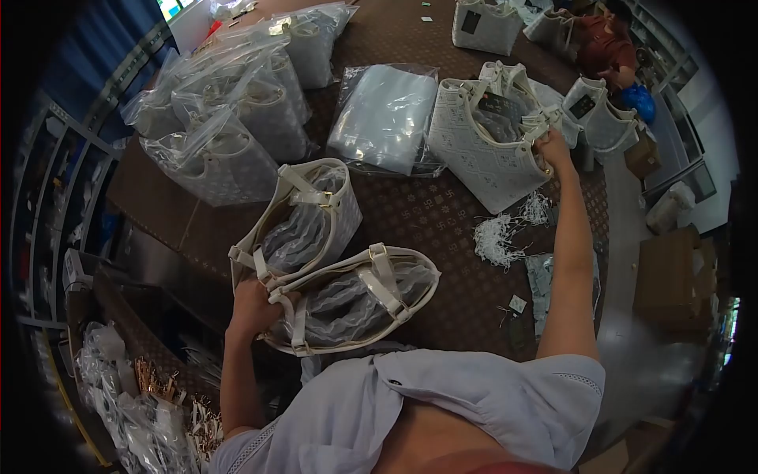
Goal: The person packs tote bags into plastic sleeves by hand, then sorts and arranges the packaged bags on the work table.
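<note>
My left hand [254, 308] is closed at the side of a cream handbag [359, 344], its fingers at the rim and strap. This handbag lies tilted toward me, with crumpled clear plastic inside. Touching it behind is a second cream handbag [347, 209], also stuffed with plastic. Over on the right, my right arm is stretched out, and my right hand [555, 150] is closed at the strap end of a white patterned handbag [482, 162]. A dark tag [497, 105] shows in that bag's opening. My fingertips are partly hidden on both sides.
Several plastic-wrapped handbags [225, 170] stand at the left. A stack of clear plastic bags [384, 118] lies mid-table. White strings [496, 239] lie near the right edge. Another person [608, 47] is at the far right by more handbags [485, 28]. Cardboard boxes [667, 272] stand right.
</note>
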A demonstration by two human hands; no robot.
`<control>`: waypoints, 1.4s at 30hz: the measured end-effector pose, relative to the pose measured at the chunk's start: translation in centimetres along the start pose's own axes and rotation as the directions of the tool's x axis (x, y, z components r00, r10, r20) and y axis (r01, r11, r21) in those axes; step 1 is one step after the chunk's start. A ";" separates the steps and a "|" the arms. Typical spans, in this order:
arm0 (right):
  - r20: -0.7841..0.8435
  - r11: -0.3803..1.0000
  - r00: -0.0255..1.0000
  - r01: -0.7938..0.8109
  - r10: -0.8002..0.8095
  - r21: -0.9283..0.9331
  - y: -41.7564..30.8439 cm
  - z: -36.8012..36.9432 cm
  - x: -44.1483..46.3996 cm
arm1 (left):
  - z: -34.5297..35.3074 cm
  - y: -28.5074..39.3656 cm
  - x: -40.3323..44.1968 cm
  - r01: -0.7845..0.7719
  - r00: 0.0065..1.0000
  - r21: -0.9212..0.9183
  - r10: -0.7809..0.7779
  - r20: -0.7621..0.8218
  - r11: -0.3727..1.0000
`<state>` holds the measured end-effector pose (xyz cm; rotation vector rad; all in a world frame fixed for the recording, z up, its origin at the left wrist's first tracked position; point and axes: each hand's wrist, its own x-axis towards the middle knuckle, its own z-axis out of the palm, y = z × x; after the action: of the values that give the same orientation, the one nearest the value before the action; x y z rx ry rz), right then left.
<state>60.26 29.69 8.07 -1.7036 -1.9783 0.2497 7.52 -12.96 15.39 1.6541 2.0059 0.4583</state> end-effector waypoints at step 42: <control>0.531 0.510 0.841 -0.504 0.106 0.697 -23.3 -1.0 -34.2 | 0.9 1.1 6.8 -0.663 0.694 0.249 0.704 -0.150 0.707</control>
<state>43.27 -7.98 10.68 -1.3660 -1.3412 1.5572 7.97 -6.19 14.15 2.5750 1.5219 0.7838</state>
